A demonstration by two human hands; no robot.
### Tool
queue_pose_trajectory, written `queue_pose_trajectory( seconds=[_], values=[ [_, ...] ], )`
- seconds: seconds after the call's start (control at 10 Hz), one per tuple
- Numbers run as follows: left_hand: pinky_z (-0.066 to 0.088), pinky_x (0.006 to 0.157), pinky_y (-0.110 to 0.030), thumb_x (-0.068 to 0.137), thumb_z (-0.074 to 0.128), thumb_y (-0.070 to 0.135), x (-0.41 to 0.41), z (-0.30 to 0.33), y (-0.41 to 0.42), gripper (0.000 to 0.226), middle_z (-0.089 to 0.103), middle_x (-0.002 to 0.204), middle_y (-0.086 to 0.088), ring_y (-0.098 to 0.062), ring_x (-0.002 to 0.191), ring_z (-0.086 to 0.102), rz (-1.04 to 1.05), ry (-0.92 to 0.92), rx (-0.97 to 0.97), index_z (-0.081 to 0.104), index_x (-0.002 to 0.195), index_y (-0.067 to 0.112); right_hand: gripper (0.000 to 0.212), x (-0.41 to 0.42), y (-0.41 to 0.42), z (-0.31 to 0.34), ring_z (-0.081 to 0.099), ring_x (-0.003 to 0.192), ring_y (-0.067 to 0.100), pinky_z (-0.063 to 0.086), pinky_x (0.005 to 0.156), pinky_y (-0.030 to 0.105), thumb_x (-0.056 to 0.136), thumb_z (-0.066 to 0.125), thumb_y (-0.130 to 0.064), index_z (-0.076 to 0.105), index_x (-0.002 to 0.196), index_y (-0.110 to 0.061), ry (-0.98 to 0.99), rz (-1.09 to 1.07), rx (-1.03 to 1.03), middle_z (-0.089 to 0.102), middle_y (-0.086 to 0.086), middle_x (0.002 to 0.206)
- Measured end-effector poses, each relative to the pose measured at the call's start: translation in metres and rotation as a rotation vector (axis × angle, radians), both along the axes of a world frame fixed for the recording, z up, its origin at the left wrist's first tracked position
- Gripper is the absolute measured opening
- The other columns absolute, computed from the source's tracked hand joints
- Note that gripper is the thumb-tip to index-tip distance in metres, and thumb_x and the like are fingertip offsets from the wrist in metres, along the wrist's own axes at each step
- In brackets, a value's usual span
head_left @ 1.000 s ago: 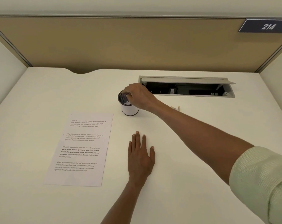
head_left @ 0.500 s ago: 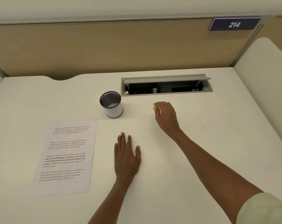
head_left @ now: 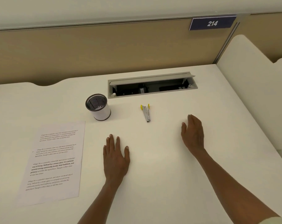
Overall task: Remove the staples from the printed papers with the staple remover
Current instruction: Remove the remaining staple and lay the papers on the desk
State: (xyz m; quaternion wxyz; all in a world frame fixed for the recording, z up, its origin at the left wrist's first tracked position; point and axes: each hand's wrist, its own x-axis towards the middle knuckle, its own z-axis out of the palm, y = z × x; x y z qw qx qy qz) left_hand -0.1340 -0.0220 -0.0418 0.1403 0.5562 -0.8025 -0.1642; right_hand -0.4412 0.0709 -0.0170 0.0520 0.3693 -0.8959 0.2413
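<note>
The printed papers (head_left: 54, 160) lie flat at the left of the white desk (head_left: 161, 183). A metal staple remover (head_left: 146, 113) with yellow handle tips lies alone on the desk, just in front of the cable hatch. My left hand (head_left: 115, 157) rests flat on the desk, palm down, to the right of the papers and holds nothing. My right hand (head_left: 192, 134) hovers with fingers extended to the right of the staple remover, apart from it and empty.
A white cup with a black mesh inside (head_left: 98, 106) stands behind the papers. An open grey cable hatch (head_left: 152, 85) is sunk into the desk at the back. Tan partition walls (head_left: 104, 50) bound the desk at the back and right.
My right hand went from the cup to the staple remover's spot, then drew back right and toward me, leaving the staple remover lying on the desk. My left hand stayed flat.
</note>
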Motion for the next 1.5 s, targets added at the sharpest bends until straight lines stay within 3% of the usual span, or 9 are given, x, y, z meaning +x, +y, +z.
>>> queue_pose_trajectory(
  seconds=[0.2, 0.5, 0.7, 0.8, 0.9, 1.2, 1.3, 1.4, 1.5],
  values=[
    [0.013, 0.126, -0.039, 0.098, 0.026, 0.053, -0.001, 0.0, 0.0, 0.069, 0.017, 0.168, -0.006, -0.022, 0.156, 0.012, 0.005, -0.007, 0.007, 0.037, 0.154, 0.014, 0.089, 0.007, 0.035, -0.021, 0.015, 0.145, 0.042, 0.018, 0.118, 0.052, 0.094, 0.035, -0.058, 0.02, 0.145, 0.013, -0.082, -0.207, 0.332, 0.017, 0.032, 0.154],
    [0.014, 0.126, -0.04, 0.098, 0.028, 0.052, -0.002, -0.001, 0.0, 0.068, 0.018, 0.168, -0.006, -0.022, 0.156, 0.011, 0.001, -0.014, 0.004, 0.037, 0.154, 0.013, 0.104, -0.003, -0.001, -0.018, 0.0, 0.149, 0.034, 0.005, 0.121, 0.047, 0.088, 0.024, -0.074, 0.009, 0.149, 0.009, -0.119, -0.095, 0.349, 0.002, 0.026, 0.159],
    [0.014, 0.126, -0.04, 0.099, 0.026, 0.053, 0.0, -0.001, -0.001, 0.068, 0.018, 0.168, -0.007, -0.022, 0.156, 0.012, 0.001, -0.016, -0.002, 0.037, 0.153, 0.013, 0.084, -0.013, -0.007, -0.022, 0.015, 0.146, 0.038, 0.01, 0.119, 0.043, 0.097, 0.038, -0.055, 0.022, 0.146, 0.011, -0.162, -0.019, 0.236, 0.018, 0.029, 0.155],
    [0.014, 0.126, -0.04, 0.099, 0.027, 0.052, 0.0, -0.002, -0.001, 0.067, 0.018, 0.168, -0.007, -0.022, 0.156, 0.012, 0.0, -0.016, -0.004, 0.037, 0.154, 0.014, 0.051, -0.03, 0.003, -0.015, 0.042, 0.128, 0.043, 0.032, 0.11, 0.042, 0.095, 0.04, -0.025, 0.046, 0.131, 0.011, -0.251, -0.001, -0.028, 0.047, 0.027, 0.137],
    [0.013, 0.126, -0.04, 0.099, 0.027, 0.052, 0.0, -0.002, -0.001, 0.068, 0.018, 0.168, -0.007, -0.022, 0.156, 0.012, 0.0, -0.02, 0.0, 0.036, 0.154, 0.014, 0.036, -0.047, 0.008, -0.005, 0.05, 0.119, 0.039, 0.035, 0.102, 0.033, 0.09, 0.048, 0.002, 0.056, 0.125, 0.007, -0.207, 0.068, -0.008, 0.056, 0.022, 0.126],
    [0.014, 0.126, -0.04, 0.099, 0.026, 0.053, 0.0, -0.003, -0.001, 0.069, 0.019, 0.167, -0.007, -0.022, 0.156, 0.012, -0.002, -0.012, -0.008, 0.037, 0.153, 0.013, 0.031, -0.069, -0.005, 0.014, 0.051, 0.113, 0.027, 0.041, 0.091, 0.033, 0.094, 0.047, -0.003, 0.06, 0.121, -0.007, -0.406, 0.279, 0.325, 0.05, 0.007, 0.13],
    [0.014, 0.126, -0.039, 0.099, 0.028, 0.052, -0.001, -0.004, -0.001, 0.068, 0.019, 0.167, -0.007, -0.023, 0.156, 0.012, -0.002, -0.005, -0.01, 0.038, 0.153, 0.013, 0.027, -0.073, -0.01, 0.017, 0.044, 0.096, 0.015, 0.038, 0.086, 0.029, 0.093, 0.047, -0.004, 0.065, 0.112, -0.01, -0.366, 0.329, 0.368, 0.049, -0.003, 0.111],
    [0.013, 0.126, -0.039, 0.099, 0.027, 0.052, 0.0, -0.004, -0.001, 0.068, 0.019, 0.167, -0.007, -0.023, 0.155, 0.013, 0.0, -0.004, -0.01, 0.038, 0.153, 0.013, 0.012, -0.073, -0.012, 0.02, 0.044, 0.074, 0.016, 0.036, 0.068, 0.032, 0.086, 0.053, -0.018, 0.056, 0.075, -0.015, -0.355, 0.324, 0.351, 0.051, -0.008, 0.081],
    [0.013, 0.126, -0.039, 0.099, 0.026, 0.053, 0.0, -0.003, -0.001, 0.068, 0.019, 0.167, -0.007, -0.023, 0.156, 0.012, 0.0, -0.005, -0.011, 0.038, 0.153, 0.013, 0.014, -0.075, -0.015, 0.019, 0.049, 0.068, 0.024, 0.037, 0.06, 0.03, 0.077, 0.046, -0.019, 0.047, 0.067, -0.009, -0.251, 0.333, 0.326, 0.052, -0.001, 0.07]
  ],
)
